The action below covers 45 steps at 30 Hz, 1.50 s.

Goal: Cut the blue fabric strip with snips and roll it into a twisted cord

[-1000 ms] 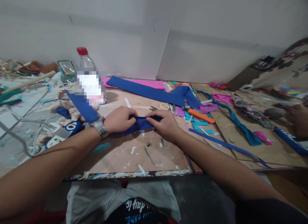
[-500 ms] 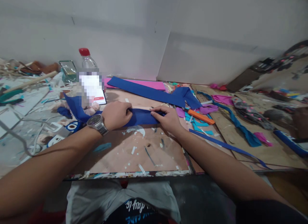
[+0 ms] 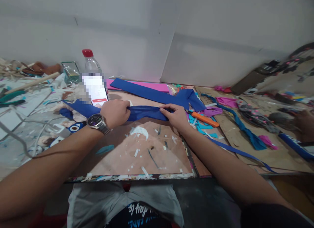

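Observation:
A blue fabric strip stretches between my two hands, just above the work board. My left hand, with a metal watch on its wrist, is closed around the strip. From there the strip's loose end trails left past the phone. My right hand pinches the other side between thumb and fingers. Behind them a second, wider blue strip lies across a pink strip. An orange-handled cutter rests right of my right hand.
A lit phone leans by a red-capped bottle. White cables and green-handled pliers lie left. Fabric scraps, a twisted teal strip and a narrow blue strip lie right. A wall stands behind.
Both hands have lifted slightly away from me, the right also shifting right. The blue strip between them now looks longer, tauter and creased lengthwise.

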Available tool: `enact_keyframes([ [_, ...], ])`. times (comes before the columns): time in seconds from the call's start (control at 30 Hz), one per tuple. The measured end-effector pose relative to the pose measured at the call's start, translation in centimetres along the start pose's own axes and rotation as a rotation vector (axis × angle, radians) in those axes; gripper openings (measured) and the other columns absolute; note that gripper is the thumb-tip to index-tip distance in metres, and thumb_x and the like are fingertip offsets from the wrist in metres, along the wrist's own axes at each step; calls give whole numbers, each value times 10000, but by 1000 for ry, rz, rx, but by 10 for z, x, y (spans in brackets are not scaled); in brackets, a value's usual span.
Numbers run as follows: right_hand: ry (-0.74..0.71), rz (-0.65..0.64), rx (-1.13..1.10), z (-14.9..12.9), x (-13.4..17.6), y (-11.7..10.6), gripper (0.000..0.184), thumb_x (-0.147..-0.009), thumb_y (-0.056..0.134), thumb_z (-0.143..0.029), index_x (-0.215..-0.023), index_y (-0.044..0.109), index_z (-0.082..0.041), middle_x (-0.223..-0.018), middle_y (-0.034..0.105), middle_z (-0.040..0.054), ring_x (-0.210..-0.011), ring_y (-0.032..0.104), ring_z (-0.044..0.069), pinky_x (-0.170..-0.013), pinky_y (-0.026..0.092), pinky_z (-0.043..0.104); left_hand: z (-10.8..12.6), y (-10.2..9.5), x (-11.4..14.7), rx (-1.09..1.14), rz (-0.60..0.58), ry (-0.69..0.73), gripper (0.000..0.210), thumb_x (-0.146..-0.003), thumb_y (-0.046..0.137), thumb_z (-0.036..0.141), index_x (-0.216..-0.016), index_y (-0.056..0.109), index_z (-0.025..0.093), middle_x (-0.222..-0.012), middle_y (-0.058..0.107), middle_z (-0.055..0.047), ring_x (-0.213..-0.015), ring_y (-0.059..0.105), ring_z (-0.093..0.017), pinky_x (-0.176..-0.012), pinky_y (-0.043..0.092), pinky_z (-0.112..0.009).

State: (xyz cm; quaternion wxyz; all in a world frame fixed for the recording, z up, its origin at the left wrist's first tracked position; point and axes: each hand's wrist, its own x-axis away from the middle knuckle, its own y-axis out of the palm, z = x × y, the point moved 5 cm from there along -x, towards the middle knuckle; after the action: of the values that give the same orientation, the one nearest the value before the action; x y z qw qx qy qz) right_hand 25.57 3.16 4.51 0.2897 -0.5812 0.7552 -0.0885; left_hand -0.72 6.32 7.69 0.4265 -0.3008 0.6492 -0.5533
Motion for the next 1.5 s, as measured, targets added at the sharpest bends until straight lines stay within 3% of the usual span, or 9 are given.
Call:
enact_keyframes([
  [0.2,-65,-76,25,-9,14,12,156,-834,738,-300,-917,819,-196,-990,821,66,-960,744,247,-924,539,377,8,7,3,82,-20,75,334,-870,492,287,-1114,706,206,-992,778,-128,-888,734,-342,-670,464,-387],
  [0.37,-56,-161,-19,-18,30,24,137,-864,738,-287,-931,822,-203,-931,823,54,-887,760,227,-851,568,343,29,10,11,224,-83,215,357,-871,515,286,-1173,683,200,-1043,779,-104,-928,728,-307,-781,490,-399],
  [0.53,-95,-270,-53,-23,41,32,110,-886,734,-252,-947,818,-217,-925,824,43,-862,767,205,-832,584,317,51,8,20,400,-159,339,241,-914,542,337,-1038,695,198,-952,756,-62,-858,706,-261,-759,472,-375],
  [0.67,-138,-321,-85,-26,47,37,100,-899,736,-244,-961,812,-225,-926,821,42,-849,769,195,-803,591,297,61,12,25,472,-221,362,274,-994,473,352,-935,691,198,-882,746,-53,-801,692,-231,-714,437,-347],
  [1.0,-233,-289,-56,-29,45,40,85,-886,744,-215,-947,802,-205,-908,819,52,-837,770,198,-807,598,298,51,16,19,567,-255,234,306,-990,511,350,-984,785,214,-857,784,-49,-759,677,-208,-687,386,-311],
  [1.23,-353,-279,-56,-34,43,42,91,-891,739,-200,-943,810,-219,-929,825,51,-850,773,197,-838,596,319,48,11,18,610,-270,254,317,-1000,504,341,-963,783,195,-878,790,-57,-732,662,-187,-671,383,-299],
  [1.5,-345,-254,-88,-34,41,39,110,-888,737,-184,-944,824,-221,-931,826,50,-847,771,191,-824,595,313,43,16,16,551,-183,273,308,-978,526,330,-1024,799,195,-951,807,-74,-834,713,-218,-739,434,-308],
])
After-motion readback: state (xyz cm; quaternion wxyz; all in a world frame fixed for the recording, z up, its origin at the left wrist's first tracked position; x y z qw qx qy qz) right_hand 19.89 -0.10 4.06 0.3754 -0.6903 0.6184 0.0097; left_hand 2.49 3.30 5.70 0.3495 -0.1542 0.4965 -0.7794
